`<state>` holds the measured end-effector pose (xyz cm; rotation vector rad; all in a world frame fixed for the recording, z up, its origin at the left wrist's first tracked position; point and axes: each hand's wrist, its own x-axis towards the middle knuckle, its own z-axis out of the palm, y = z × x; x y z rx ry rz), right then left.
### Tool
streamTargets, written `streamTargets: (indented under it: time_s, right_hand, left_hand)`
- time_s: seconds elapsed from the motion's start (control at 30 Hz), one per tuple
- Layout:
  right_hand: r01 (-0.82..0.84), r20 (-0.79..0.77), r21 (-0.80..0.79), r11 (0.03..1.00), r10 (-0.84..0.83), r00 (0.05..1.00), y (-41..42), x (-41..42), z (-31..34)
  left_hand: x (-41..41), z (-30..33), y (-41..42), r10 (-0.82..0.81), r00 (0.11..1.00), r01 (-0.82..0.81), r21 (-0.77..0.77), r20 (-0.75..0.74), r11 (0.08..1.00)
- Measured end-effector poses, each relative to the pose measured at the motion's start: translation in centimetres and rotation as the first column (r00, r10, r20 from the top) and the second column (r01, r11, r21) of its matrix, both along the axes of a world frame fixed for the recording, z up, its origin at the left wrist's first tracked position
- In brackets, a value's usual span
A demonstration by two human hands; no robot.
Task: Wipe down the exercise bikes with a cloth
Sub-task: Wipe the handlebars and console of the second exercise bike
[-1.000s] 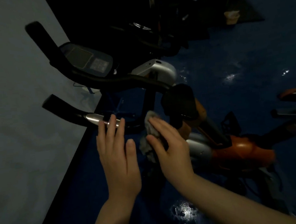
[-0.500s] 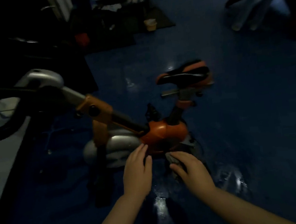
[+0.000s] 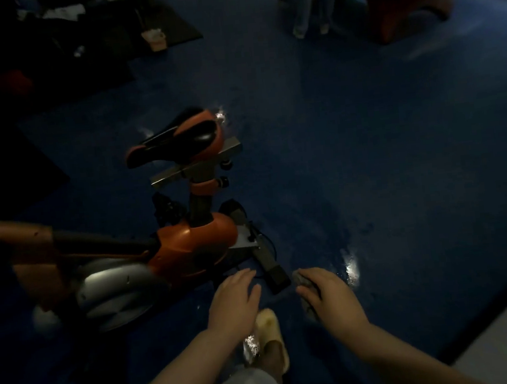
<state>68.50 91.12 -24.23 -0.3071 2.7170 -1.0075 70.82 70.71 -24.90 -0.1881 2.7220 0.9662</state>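
Head view: cloth (image 3: 306, 292) bunched under right hand (image 3: 334, 300) grip.

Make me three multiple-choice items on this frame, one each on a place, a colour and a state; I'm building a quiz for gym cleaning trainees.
1. Where is the cloth?
A. Draped on the saddle
B. In the right hand
C. Lying on the floor

2. What colour is the bike's body housing?
A. Orange
B. Green
C. White

3. What is the left hand doing?
A. Gripping the saddle
B. Holding the cloth
C. Open, holding nothing

Answers:
1. B: the grey cloth is bunched under the right hand.
2. A: the housing under the saddle of the exercise bike is orange.
3. C: the left hand is spread flat with no grip on anything.
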Motion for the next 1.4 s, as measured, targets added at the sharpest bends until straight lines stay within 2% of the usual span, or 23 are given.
streamTargets:
  time_s: [0.27, 0.4, 0.53, 0.67, 0.9, 1.13, 1.27, 1.4]
  right_hand:
    - [0.009, 0.083, 0.045, 0.999, -0.012, 0.996, 4.2, -11.3, -1.3]
    - [-0.105, 0.131, 0.12, 0.987, 0.089, 0.987, 6.4, -18.2, -0.6]
    - [-0.161, 0.144, 0.184, 0.97, 0.135, 0.98, 8.4, -25.2, 0.0]
    - [-0.239, 0.161, 0.238, 0.941, 0.204, 0.966, 10.9, -31.1, 0.0]
    - [-0.347, 0.151, 0.232, 0.909, 0.318, 0.936, 13.1, -45.5, -0.9]
    - [-0.568, 0.184, 0.277, 0.775, 0.537, 0.823, 13.4, -58.3, -0.8]
    - [-0.614, 0.209, 0.288, 0.735, 0.577, 0.789, 11.6, -63.6, -1.0]
    - [-0.676, 0.201, 0.245, 0.694, 0.646, 0.736, 7.0, -67.9, -1.6]
  left_hand:
    - [-12.2, -2.9, 3.8, -0.007, 0.998, 0.007, 0.009, 0.068, 1.0]
    - [-18.1, -3.3, 5.9, 0.018, 0.994, -0.021, 0.023, 0.112, 1.0]
    - [-24.2, -3.9, 7.3, -0.036, 0.986, 0.036, 0.0, 0.166, 0.999]
    - [-28.9, -3.8, 8.6, -0.002, 0.978, -0.001, 0.014, 0.211, 1.0]
    - [-39.8, -4.7, 11.4, 0.188, 0.956, -0.204, 0.048, 0.227, 0.978]
    - [-49.4, -4.6, 15.8, 0.389, 0.893, -0.417, 0.091, 0.226, 0.904]
    - [-52.7, -4.2, 16.4, 0.482, 0.847, -0.514, 0.113, 0.224, 0.851]
    - [-55.3, -4.5, 13.3, 0.572, 0.783, -0.606, 0.097, 0.243, 0.789]
